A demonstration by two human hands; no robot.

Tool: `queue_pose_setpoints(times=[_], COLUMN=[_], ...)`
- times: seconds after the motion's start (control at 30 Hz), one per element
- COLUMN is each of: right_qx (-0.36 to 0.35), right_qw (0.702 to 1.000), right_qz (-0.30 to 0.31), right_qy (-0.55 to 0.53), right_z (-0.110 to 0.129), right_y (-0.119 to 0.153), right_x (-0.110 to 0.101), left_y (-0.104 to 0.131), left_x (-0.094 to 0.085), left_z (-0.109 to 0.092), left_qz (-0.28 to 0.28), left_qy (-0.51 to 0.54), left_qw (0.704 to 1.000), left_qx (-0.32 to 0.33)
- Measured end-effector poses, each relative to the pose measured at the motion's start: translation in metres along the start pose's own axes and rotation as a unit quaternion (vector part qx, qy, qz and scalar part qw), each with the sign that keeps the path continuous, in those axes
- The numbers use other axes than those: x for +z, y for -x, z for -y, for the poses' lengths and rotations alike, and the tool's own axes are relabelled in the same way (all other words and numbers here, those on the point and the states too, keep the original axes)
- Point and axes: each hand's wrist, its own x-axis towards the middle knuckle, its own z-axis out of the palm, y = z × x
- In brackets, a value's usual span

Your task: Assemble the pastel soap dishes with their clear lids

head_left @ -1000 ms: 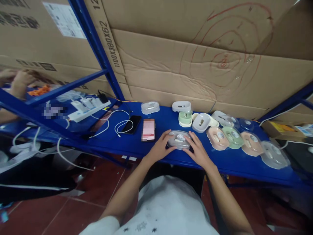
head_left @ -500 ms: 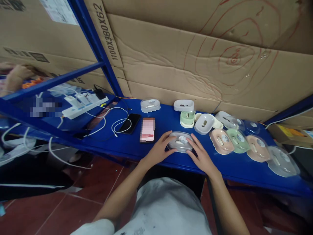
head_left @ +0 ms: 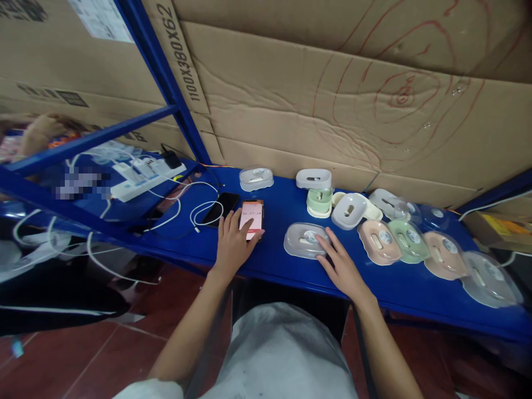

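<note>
My left hand (head_left: 233, 242) is over the lit phone (head_left: 252, 210), fingers spread and gripping nothing; a finger and the thumb cover the lower part of the screen, and I cannot tell whether they press it. The digits above them end in 07:24. My right hand (head_left: 343, 270) is loosely open too, its fingertips at the right end of the grey oval box (head_left: 296, 244), which has a clear lid and a round sticker. That box lies flat on the blue tabletop (head_left: 270, 272) in front of me, just right of the lit phone.

Left of that phone is a dark phone (head_left: 226, 201) with a white cable looped over it. Off to my right, a pink box (head_left: 377, 249), a green box (head_left: 407, 249), a second pink box (head_left: 440, 260) and a clear-lidded grey one stand side by side. Behind my box sit a white dish (head_left: 343, 219) and a small green container (head_left: 319, 202) on a cream base. Cardboard (head_left: 270, 94) backs the tabletop. At far left, past the blue frame (head_left: 160, 66), is a co-worker's hand (head_left: 45, 130), blurred.
</note>
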Motion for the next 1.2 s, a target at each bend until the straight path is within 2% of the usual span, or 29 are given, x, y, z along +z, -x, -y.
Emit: queue_pose_setpoints(times=[0.23, 0.57, 0.67, 0.77, 0.83, 0.9, 1.03, 1.1, 1.2], right_qx=[0.006, 0.001, 0.003, -0.005, -0.028, -0.039, -0.012, -0.010, -0.019], right_qw=[1.000, 1.000, 1.000, 1.000, 0.999, 0.997, 0.980, 0.969, 0.960], right_qz=[0.001, -0.004, -0.003, 0.013, 0.029, 0.017, -0.048, -0.040, -0.007], right_qy=[-0.007, -0.011, -0.009, 0.004, 0.022, 0.064, 0.194, 0.242, 0.281], right_z=[0.002, 0.001, 0.004, 0.006, 0.002, -0.007, -0.033, -0.041, -0.042], right_y=[0.001, 0.000, -0.001, -0.007, -0.015, -0.029, -0.070, -0.094, -0.121], right_x=[-0.001, -0.001, 0.001, -0.004, -0.015, -0.031, -0.057, -0.056, -0.042], left_y=[0.002, -0.001, -0.003, -0.004, -0.003, -0.002, 0.000, 0.000, 0.002], left_x=[0.000, -0.002, -0.009, -0.017, -0.018, -0.014, -0.002, 0.001, 0.003], left_z=[-0.002, 0.001, -0.012, -0.037, -0.054, -0.067, -0.074, -0.072, -0.071], left_qz=[0.010, -0.019, -0.021, 0.034, 0.090, 0.128, 0.135, 0.130, 0.124], left_qy=[0.003, 0.059, 0.115, 0.192, 0.223, 0.237, 0.250, 0.245, 0.225], left_qw=[1.000, 0.997, 0.993, 0.978, 0.961, 0.949, 0.945, 0.948, 0.952], left_qx=[-0.011, -0.038, 0.000, 0.080, 0.133, 0.164, 0.162, 0.158, 0.165])
